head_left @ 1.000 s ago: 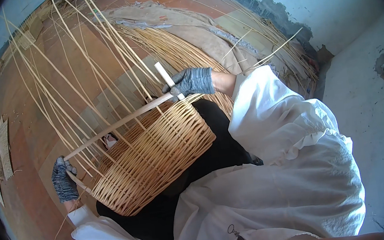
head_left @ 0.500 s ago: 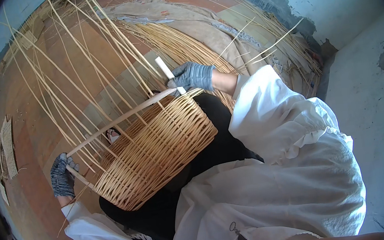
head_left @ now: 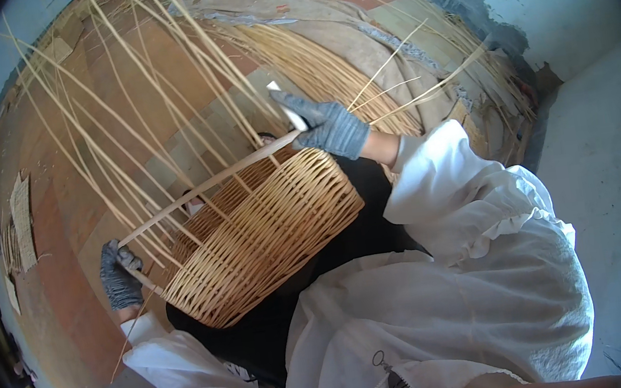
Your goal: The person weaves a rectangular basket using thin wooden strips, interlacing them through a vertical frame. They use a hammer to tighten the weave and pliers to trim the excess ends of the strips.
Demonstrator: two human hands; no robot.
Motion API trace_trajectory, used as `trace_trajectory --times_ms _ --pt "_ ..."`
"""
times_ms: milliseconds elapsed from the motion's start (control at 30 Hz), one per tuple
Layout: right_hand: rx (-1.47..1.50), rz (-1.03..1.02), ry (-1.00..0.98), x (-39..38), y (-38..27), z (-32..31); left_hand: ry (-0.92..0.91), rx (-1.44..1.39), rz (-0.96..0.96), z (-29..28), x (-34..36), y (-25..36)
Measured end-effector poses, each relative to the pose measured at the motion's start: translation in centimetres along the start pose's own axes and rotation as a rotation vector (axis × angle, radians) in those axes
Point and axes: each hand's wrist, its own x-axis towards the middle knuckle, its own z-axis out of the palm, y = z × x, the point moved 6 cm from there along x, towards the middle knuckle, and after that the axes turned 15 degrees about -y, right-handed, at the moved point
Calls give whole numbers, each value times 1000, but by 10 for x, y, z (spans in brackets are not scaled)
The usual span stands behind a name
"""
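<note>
A woven wicker basket (head_left: 262,239) rests at a tilt on my lap, with tall uncut canes (head_left: 100,119) rising from it. A flat wooden strip (head_left: 212,183) spans its top between my gloved hands. My left hand (head_left: 120,272), in a grey knit glove, is closed on the strip's left end, where a shorter stick runs down to the basket. My right hand (head_left: 330,129), in the same glove, grips an upright pale wooden piece (head_left: 274,87) and the strip's right end at the basket's right corner; its fingertips are partly hidden.
A long bundle of canes (head_left: 342,74) lies on the tiled floor (head_left: 61,248) beside a crumpled beige cloth (head_left: 279,0). Loose woven mats (head_left: 23,221) lie at the left. A rough plastered wall (head_left: 595,174) is close on the right, with a damaged lower edge.
The basket, strip and both hands sit slightly higher and further right in the picture. My right hand and its wooden piece have shifted and turned, with the fingers now higher along the piece.
</note>
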Motion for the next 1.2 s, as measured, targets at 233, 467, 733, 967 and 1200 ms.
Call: trace_trajectory --times_ms 233,467,733,967,1200 --pt "-100 219 -197 6 0 -3 -11 6 34 17 -11 5" --pt "-148 186 -166 2 0 -6 -61 122 118 4 -3 2" --pt "-297 -162 97 -114 -38 -10 757 673 815 -41 -147 70" --pt "-220 108 181 -132 27 67 -82 1395 789 291 -103 -76" --pt "-263 92 260 -153 46 66 175 1577 371 355 -41 -150"
